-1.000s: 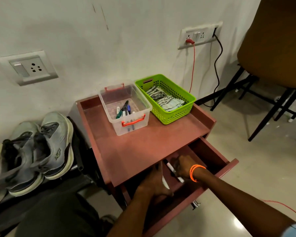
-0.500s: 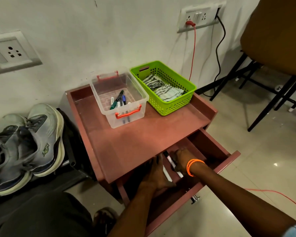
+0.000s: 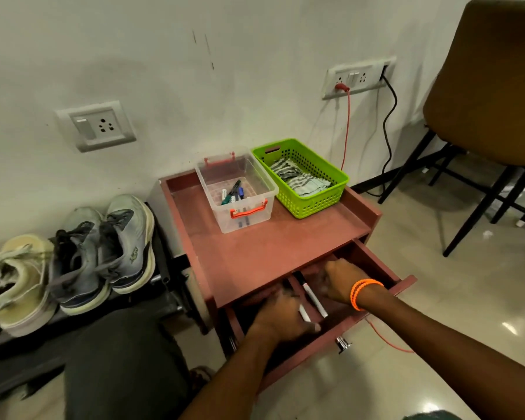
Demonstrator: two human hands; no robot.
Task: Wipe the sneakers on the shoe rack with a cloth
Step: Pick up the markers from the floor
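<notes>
Both hands in the open drawer of a red side table, sneakers on the rack to its left.

At nine o'clock a cream sneaker (image 3: 15, 283), cut off by the frame edge, sits beside a grey pair of sneakers (image 3: 103, 253) on the dark shoe rack (image 3: 164, 268); a side logo is too small to read. At twelve o'clock a clear box (image 3: 236, 189) of markers touches a green basket (image 3: 300, 177) holding a striped cloth (image 3: 300, 180), partly hidden by the basket wall. At six o'clock the left hand (image 3: 281, 313) and right hand (image 3: 341, 281) reach into the drawer (image 3: 385, 265) around a marker (image 3: 311, 294); both are motion-blurred, fingers tucked under the tabletop, so I cannot tell their state.
</notes>
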